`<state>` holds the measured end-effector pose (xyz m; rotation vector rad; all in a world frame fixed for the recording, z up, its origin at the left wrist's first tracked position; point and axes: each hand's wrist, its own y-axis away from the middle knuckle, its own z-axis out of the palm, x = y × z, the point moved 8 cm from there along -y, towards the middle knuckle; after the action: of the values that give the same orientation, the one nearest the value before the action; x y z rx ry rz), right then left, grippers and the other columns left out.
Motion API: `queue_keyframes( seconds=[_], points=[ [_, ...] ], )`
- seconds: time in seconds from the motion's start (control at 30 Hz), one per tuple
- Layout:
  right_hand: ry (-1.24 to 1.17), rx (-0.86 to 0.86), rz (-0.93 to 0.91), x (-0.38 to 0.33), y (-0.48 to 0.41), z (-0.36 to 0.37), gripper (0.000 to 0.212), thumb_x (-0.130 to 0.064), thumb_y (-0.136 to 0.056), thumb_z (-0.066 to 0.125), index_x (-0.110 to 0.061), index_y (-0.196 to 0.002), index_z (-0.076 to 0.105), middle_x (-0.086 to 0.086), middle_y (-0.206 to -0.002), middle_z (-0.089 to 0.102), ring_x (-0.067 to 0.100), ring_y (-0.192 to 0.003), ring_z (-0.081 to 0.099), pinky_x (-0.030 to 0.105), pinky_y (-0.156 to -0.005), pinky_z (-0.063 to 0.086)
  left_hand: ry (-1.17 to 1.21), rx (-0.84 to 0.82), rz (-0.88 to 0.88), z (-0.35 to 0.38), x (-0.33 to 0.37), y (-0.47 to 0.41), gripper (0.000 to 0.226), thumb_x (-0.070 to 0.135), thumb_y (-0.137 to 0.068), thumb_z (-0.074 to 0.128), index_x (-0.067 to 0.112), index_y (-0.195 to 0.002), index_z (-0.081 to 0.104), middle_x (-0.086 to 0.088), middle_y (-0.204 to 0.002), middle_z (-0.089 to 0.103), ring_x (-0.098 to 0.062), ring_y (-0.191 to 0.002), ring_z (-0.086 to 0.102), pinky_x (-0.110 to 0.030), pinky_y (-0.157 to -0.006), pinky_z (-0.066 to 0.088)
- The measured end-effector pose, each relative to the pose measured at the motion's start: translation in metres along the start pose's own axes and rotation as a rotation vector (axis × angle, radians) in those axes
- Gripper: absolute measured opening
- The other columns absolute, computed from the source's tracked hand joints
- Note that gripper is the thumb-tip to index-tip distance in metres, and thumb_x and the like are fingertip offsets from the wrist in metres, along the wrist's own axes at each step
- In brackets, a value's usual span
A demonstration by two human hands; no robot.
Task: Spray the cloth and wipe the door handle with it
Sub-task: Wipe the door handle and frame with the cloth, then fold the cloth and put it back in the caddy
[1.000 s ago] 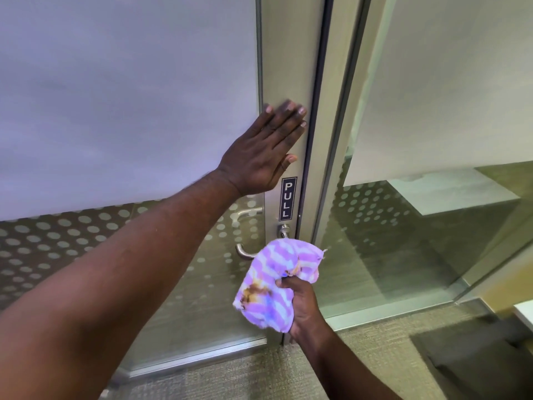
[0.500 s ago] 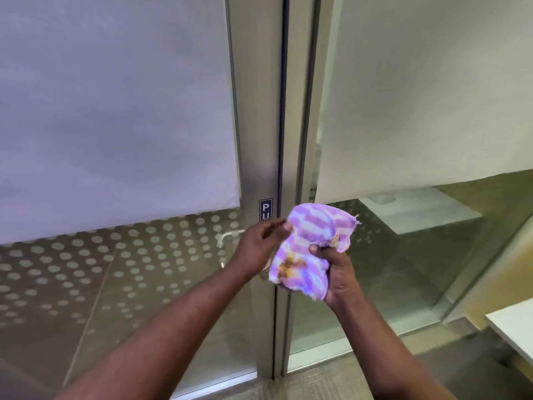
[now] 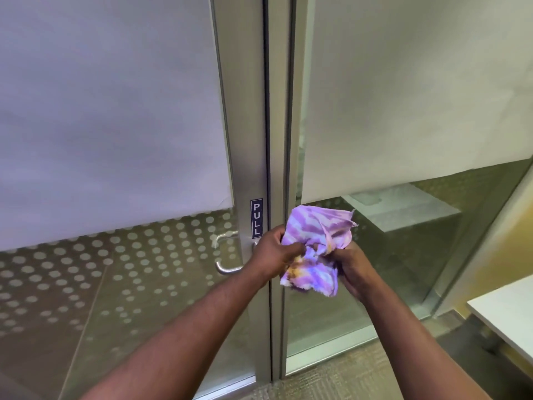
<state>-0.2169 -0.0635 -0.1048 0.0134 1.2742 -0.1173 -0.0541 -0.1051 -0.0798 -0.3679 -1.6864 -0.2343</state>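
Cloth bunched in both hands, door handle just to the left.

Left hand (image 3: pixel 272 251) and right hand (image 3: pixel 353 269) have fingers curled closed on the crumpled purple striped cloth (image 3: pixel 313 249), held in front of the door frame (image 3: pixel 277 140). Door handle (image 3: pixel 227 268), a lever with long axis horizontal, lies left of the cloth, below the PULL label (image 3: pixel 256 218); left hand nearer. Left hand covers the lever's pivot end. No spray bottle in view; whether cloth is damp cannot be told.
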Motion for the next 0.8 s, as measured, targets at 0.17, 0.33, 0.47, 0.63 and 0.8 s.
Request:
queue_keyframes(
  seconds=[0.17, 0.33, 0.47, 0.63, 0.8],
  points=[
    [0.026, 0.115, -0.097, -0.019, 0.012, -0.024, 0.039, 0.012, -0.077, 0.073, -0.006, -0.112, 0.076, 0.031, -0.118, 0.071, 0.047, -0.110, 0.066, 0.069, -0.099, 0.047, 0.130, 0.005, 0.020, 0.009, 0.001, -0.003, 0.035, -0.009, -0.085, 0.071, 0.009, -0.114, 0.072, -0.013, -0.109, 0.079, -0.023, -0.090, 0.074, -0.042, -0.086, 0.061],
    [-0.088, 0.103, -0.104, -0.035, 0.027, -0.035, 0.030, 0.003, -0.072, 0.071, 0.002, -0.101, 0.077, 0.027, -0.124, 0.070, 0.046, -0.114, 0.067, 0.061, -0.101, 0.052, 0.441, -0.067, -0.105, 0.037, 0.001, -0.010, 0.036, -0.018, -0.089, 0.060, 0.012, -0.090, 0.079, -0.013, -0.088, 0.080, -0.023, -0.072, 0.076, -0.032, -0.065, 0.063],
    [-0.162, 0.087, -0.186, -0.053, 0.040, -0.054, 0.014, 0.007, -0.056, 0.069, -0.007, -0.055, 0.069, 0.022, -0.124, 0.070, 0.039, -0.120, 0.066, 0.048, -0.100, 0.054, 0.524, -0.198, -0.114, 0.063, 0.011, -0.017, 0.035, -0.016, -0.091, 0.053, 0.007, -0.088, 0.079, -0.017, -0.099, 0.080, -0.028, -0.085, 0.075, -0.039, -0.081, 0.064],
    [-0.025, 0.209, -0.270, -0.070, 0.054, -0.107, 0.047, 0.028, -0.065, 0.046, -0.012, -0.047, 0.064, 0.015, -0.105, 0.077, 0.035, -0.109, 0.070, 0.040, -0.088, 0.058, 0.573, -0.309, -0.139, 0.107, 0.019, -0.029, 0.028, -0.015, -0.086, 0.044, 0.003, -0.077, 0.063, -0.022, -0.108, 0.076, -0.032, -0.093, 0.072, -0.036, -0.078, 0.059],
    [0.048, 0.396, -0.336, -0.094, 0.072, -0.165, 0.056, 0.028, -0.067, 0.037, -0.018, -0.046, 0.060, 0.005, -0.076, 0.074, 0.025, -0.087, 0.073, 0.037, -0.081, 0.059, 0.511, -0.332, -0.155, 0.144, 0.023, -0.045, 0.034, 0.011, -0.096, 0.047, 0.010, -0.066, 0.062, -0.012, -0.090, 0.075, -0.027, -0.088, 0.068, -0.036, -0.074, 0.055]
  ],
)
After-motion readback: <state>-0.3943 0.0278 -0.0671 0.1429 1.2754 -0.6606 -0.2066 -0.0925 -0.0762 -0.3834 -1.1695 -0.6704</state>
